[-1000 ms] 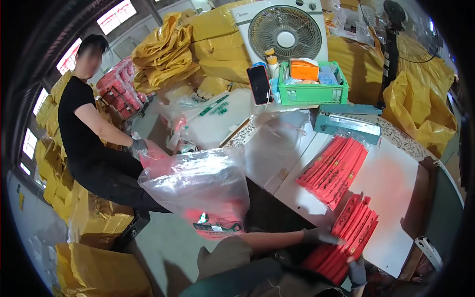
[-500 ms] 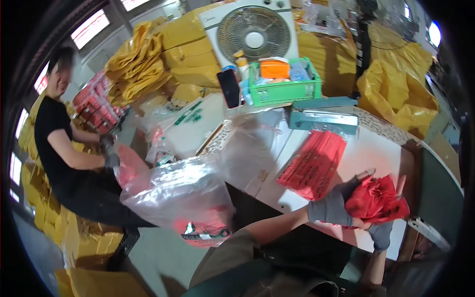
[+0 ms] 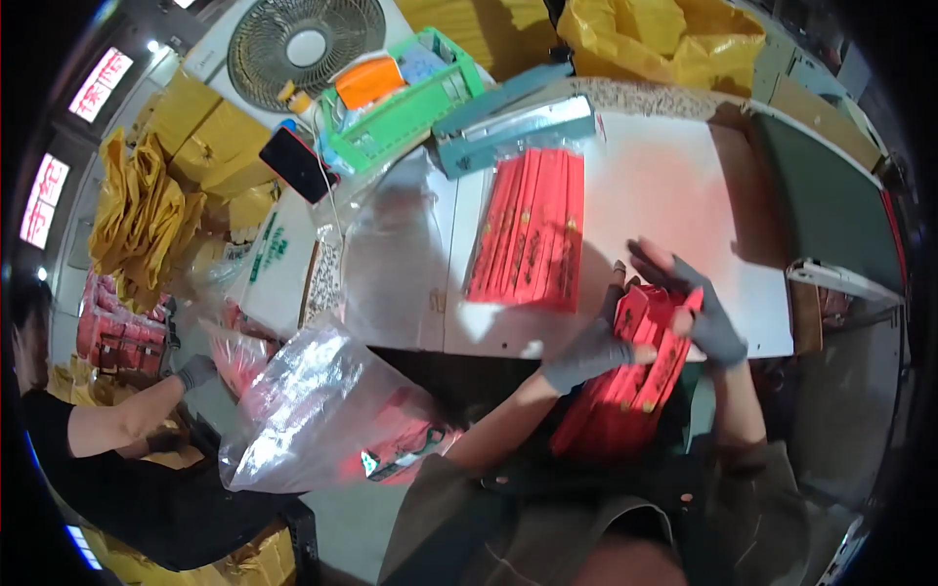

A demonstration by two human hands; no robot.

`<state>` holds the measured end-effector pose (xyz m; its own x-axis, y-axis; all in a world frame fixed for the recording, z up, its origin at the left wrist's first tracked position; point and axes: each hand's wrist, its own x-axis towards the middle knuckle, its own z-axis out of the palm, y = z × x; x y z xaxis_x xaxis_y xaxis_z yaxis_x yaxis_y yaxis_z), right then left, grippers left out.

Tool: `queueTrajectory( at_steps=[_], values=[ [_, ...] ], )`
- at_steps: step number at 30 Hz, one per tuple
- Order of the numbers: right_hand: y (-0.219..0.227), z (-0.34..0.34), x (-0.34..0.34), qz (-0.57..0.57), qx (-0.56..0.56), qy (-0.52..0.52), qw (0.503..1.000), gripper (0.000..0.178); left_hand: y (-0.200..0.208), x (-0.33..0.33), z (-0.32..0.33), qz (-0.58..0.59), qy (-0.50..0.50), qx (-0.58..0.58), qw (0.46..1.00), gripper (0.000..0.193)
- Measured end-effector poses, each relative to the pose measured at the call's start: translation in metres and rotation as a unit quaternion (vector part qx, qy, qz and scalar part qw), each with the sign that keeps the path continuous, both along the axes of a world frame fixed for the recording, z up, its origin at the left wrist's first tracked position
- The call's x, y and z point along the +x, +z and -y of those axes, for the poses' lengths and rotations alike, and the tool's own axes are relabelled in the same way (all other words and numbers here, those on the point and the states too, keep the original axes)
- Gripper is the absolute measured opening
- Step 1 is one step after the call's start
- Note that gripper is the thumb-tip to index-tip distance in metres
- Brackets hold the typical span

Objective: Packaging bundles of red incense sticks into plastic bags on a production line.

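A stack of long, narrow red packets (image 3: 625,402) with dark and gold print is held close to my body, at the table's front edge. My left hand (image 3: 594,354), in a grey fingerless glove, is closed round its left side, the thumb lying across the front. On the other side my right hand (image 3: 715,322), gloved alike, grips the upper right edge, with some fingers reaching over the far end. Just beyond my left hand, a clear plastic bag of similar red packets (image 3: 528,230) lies flat on the white tabletop (image 3: 664,195).
A teal sealer-like device (image 3: 518,137) sits behind the bagged packets. Farther left are a green crate (image 3: 410,107), a phone (image 3: 296,163) and a fan (image 3: 305,49). A large clear bag (image 3: 303,410) with red contents hangs at left, near a co-worker's gloved hand (image 3: 198,373).
My hands have brought the red packets from the tabletop's right side toward my body. The bunched red mass now shows as a lined-up stack. My view has turned right.
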<state>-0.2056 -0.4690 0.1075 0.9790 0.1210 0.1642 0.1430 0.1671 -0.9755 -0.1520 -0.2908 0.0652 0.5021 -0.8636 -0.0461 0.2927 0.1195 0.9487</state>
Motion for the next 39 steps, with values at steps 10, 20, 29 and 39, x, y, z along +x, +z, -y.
queueTrajectory(
  at_steps=[10, 20, 29, 39],
  values=[
    [-0.035, -0.043, 0.074, -0.06, -0.125, 0.179, 0.974, 0.016, -0.036, 0.041, -0.106, 0.114, 0.164, 0.123, 0.972, 0.076],
    [-0.054, -0.052, 0.088, -0.076, -0.115, 0.165, 0.977, 0.017, -0.092, 0.176, -0.336, 0.483, 0.243, 0.503, 0.674, 0.018],
    [-0.048, -0.053, 0.076, -0.121, -0.096, 0.135, 0.979, 0.034, -0.066, 0.132, -0.209, -0.088, 0.596, 0.016, 0.798, 0.024],
    [-0.063, -0.058, 0.077, -0.143, -0.109, 0.111, 0.978, 0.023, -0.05, 0.045, -0.107, -0.244, 0.405, 0.018, 0.881, 0.015]
  ],
)
